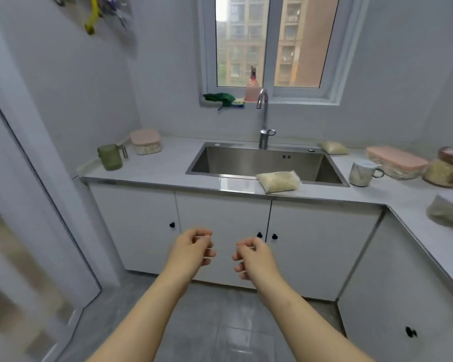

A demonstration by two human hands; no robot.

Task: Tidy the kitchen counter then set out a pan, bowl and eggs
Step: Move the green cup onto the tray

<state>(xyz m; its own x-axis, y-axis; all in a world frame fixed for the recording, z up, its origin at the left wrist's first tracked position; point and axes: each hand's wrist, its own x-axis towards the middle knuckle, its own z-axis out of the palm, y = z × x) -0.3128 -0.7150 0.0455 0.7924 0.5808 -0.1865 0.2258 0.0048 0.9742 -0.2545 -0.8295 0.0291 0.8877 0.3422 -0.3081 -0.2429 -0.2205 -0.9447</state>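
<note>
Left hand (pixel 194 248) and right hand (pixel 255 257): both extended in front of the cabinet doors (pixel 222 220), fingers loosely curled, holding nothing. Table (pixel 154 171): L-shaped, beyond the hands, housing the sink (pixel 259 163). Grain bag (pixel 279 181): overlapping the sink's front rim. Second grain bag (pixel 334 147): at the sink's right rear corner. Green mug (pixel 111 156) and pink-lidded box (pixel 145 141): left of the sink. Marbled mug (pixel 362 173): just right of the sink.

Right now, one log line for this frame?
counter: cluttered | left hand: empty | right hand: empty | grain bag: straddles sink front rim
</note>
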